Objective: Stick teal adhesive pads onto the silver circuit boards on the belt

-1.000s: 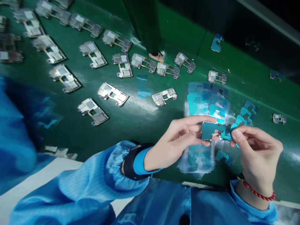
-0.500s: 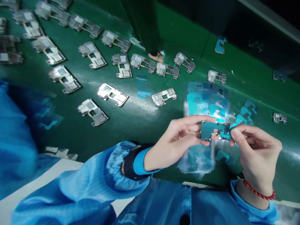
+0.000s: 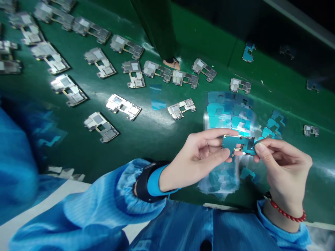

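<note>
I hold one circuit board [image 3: 228, 142] between my two hands, in front of my body and above the surface [image 3: 141, 139]. My left hand [image 3: 193, 162] has the fingers clamped on its left end: the thumb lies over the lower left corner and the index finger goes along the upper edge. My right hand [image 3: 285, 167] has thumb and finger pressed together on the right end. The face turned to me is mostly blue, with an opening near the middle.

Just behind and below the board lie clear sheets [image 3: 220, 99] with shiny blue cut pieces. To the right of them, near my right hand, are some loose blue pieces [image 3: 268, 132]. Well apart to the left, many grey boards [image 3: 124, 106] lie flat, and a blue strip [image 3: 158, 97] is among them. On my left wrist is a blue band [image 3: 154, 179], on my right one a red bead bracelet [image 3: 288, 212].
</note>
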Motion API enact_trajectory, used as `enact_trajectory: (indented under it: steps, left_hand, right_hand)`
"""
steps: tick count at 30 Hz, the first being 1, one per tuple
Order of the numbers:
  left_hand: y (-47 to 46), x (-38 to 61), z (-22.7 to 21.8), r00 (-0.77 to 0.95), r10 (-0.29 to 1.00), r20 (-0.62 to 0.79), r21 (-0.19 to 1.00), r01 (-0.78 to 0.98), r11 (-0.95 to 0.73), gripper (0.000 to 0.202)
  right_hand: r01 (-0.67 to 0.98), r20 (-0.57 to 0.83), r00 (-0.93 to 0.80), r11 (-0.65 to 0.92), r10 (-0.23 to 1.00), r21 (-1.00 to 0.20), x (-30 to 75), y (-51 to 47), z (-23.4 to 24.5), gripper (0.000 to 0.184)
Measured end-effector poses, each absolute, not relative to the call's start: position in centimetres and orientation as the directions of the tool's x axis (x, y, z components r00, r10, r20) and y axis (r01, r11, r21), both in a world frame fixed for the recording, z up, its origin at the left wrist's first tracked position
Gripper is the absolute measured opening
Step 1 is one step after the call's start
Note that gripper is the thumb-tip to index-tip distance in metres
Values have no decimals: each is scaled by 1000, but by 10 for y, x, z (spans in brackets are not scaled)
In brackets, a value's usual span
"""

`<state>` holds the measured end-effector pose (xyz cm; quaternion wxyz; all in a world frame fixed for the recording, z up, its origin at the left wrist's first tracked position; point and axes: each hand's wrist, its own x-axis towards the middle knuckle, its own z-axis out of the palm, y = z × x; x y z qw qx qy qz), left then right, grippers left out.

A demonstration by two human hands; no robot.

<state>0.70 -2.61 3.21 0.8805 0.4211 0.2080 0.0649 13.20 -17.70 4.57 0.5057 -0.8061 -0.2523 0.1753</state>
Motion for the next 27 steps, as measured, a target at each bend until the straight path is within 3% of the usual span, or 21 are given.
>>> enact_trajectory:
  steps: [12, 21, 27]
  left_hand:
    - [-26, 6, 31, 917, 270, -293, 803, 83, 590, 32]
    - [-22, 6, 27, 932, 225, -285, 679, 31, 734, 35]
    - [-23, 7, 27, 940, 220, -261, 656, 5, 755, 34]
  right_hand:
    - [214, -38, 812, -358, 582, -909, 133, -178, 47, 5]
    - [216, -45, 813, -373, 581, -902, 132, -178, 46, 5]
    - [231, -38, 814, -383, 580, -894, 133, -179, 46, 3]
